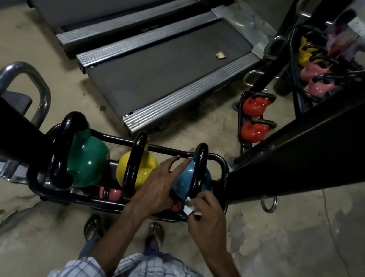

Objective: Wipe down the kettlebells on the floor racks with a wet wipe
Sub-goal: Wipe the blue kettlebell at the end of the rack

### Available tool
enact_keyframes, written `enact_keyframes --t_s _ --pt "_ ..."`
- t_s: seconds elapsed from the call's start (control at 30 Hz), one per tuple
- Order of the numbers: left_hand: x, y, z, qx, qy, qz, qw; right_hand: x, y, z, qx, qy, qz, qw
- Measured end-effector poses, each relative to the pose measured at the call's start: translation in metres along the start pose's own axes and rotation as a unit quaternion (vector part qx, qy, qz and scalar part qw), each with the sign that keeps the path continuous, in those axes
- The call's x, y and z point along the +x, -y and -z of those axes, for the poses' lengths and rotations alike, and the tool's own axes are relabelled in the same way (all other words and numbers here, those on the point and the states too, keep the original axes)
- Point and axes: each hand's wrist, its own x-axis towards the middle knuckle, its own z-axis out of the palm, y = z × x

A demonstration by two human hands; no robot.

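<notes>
Our left hand (pixel 159 183) rests open on the blue kettlebell (pixel 185 177), our right hand (pixel 207 215) pinches the wet wipe (pixel 188 208) — best steady the bell, then rub all round.

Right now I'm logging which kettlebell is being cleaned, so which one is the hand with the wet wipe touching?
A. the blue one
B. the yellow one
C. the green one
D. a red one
A: the right hand presses the white wet wipe against the near side of the blue kettlebell.
</notes>
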Motion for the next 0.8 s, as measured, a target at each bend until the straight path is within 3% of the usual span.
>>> enact_keyframes --t_s 0.1,0.23,0.33,0.47,0.53,0.63,0.73,0.8 --pt "0.000 -0.009 0.003 -0.007 -0.001 -0.024 1.000 -0.007 -0.009 -0.004 0.152 -0.066 -0.121 0.979" --pt "0.001 -0.019 0.001 0.009 -0.006 -0.029 1.000 0.001 -0.016 -0.008 0.257 -0.051 -0.269 0.927" --pt "0.000 -0.021 0.000 0.006 -0.011 -0.020 1.000 0.015 -0.021 -0.008 0.282 -0.026 -0.304 0.910" --pt "-0.001 -0.025 0.000 0.008 -0.012 -0.013 1.000 0.050 -0.032 -0.006 0.288 0.076 -0.314 0.902" --pt "-0.001 -0.027 0.001 0.008 -0.011 -0.006 1.000 0.069 -0.032 -0.002 0.353 0.127 -0.339 0.862" --pt "-0.002 -0.028 0.000 0.016 -0.014 -0.001 1.000 0.093 -0.027 0.004 0.466 0.180 -0.397 0.770" --pt "-0.003 -0.031 0.000 0.026 -0.019 0.006 0.999 0.110 -0.019 0.008 0.552 0.133 -0.444 0.694" --pt "-0.003 -0.033 0.001 0.031 -0.019 0.010 0.999 0.116 -0.013 0.006 0.570 0.066 -0.462 0.676"
